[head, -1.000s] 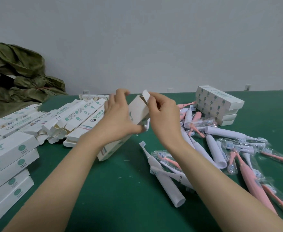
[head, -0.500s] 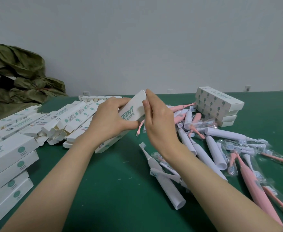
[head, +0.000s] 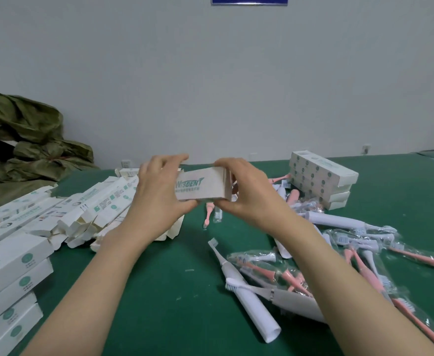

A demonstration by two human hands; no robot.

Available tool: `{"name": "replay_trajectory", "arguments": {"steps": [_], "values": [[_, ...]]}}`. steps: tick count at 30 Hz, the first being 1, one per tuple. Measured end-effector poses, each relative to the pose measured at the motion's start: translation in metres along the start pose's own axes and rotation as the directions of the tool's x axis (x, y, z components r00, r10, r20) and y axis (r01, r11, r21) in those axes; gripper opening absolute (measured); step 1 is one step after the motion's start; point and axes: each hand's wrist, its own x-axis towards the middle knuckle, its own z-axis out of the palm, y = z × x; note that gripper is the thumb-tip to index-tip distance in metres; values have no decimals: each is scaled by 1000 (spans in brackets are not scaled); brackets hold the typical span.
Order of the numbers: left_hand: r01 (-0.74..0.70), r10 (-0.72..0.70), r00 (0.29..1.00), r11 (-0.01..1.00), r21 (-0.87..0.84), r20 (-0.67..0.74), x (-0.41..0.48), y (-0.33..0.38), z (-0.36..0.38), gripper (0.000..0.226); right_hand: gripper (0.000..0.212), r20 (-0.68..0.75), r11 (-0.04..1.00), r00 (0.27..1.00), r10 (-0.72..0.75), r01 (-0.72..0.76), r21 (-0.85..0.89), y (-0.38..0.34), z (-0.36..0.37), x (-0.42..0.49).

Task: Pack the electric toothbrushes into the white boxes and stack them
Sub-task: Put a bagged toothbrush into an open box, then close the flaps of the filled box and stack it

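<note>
closing the white box, my left hand and right hand each grip an end; next, likely stacking it at two o'clock.

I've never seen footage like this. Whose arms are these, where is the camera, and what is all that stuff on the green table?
There is no machine here. These are a person's two bare arms, filmed by a wide-angle camera worn on their head and looking forward and down. That is why the arms seem to grow out of the bottom edge.

The left hand and right hand together grip one white box, held up above the green table.

On the left lie open boxes and, nearer, a stack of closed boxes. A second stack stands at the far right. Also on the right lie loose white toothbrushes and pink brush heads in clear wrappers. An olive cloth is heaped at the back left.
</note>
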Motion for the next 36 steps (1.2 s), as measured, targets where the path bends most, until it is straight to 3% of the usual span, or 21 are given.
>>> {"name": "replay_trajectory", "arguments": {"steps": [3, 6, 7, 9, 11, 13, 16, 21, 36], "values": [[46, -59, 990, 994, -102, -130, -2, 3, 7, 63, 54, -93, 976, 978, 184, -171, 131, 19, -17, -6], [52, -53, 999, 991, -127, -4, -7, 3, 21, 39, 51, -236, 871, 880, 411, -303, 386, 48, -38, -13], [45, -35, 996, 992, -120, 82, -11, 5, 29, 32, 51, -309, 816, 803, 510, -339, 469, 60, -45, -15], [49, -24, 963, 995, -85, 267, -23, 8, 49, 22, 49, -468, 724, 568, 677, -404, 559, 82, -59, -17], [41, -28, 923, 999, -26, 384, -35, 9, 71, 23, 51, -594, 689, 357, 721, -467, 555, 103, -71, -19], [21, -16, 913, 1000, -8, 407, -43, 9, 85, 22, 56, -657, 686, 279, 700, -520, 509, 125, -81, -22], [17, -1, 921, 999, -38, 390, -47, 8, 93, 14, 59, -676, 678, 292, 677, -604, 419, 152, -90, -25], [23, 13, 910, 997, -80, 414, -52, 6, 101, 24, 58, -650, 645, 392, 652, -737, 202, 183, -88, -36], [-9, 35, 890, 998, -60, 455, -52, 1, 106, 27, 71, -570, 586, 434, 698, -803, 106, 197, -85, -35]]}}
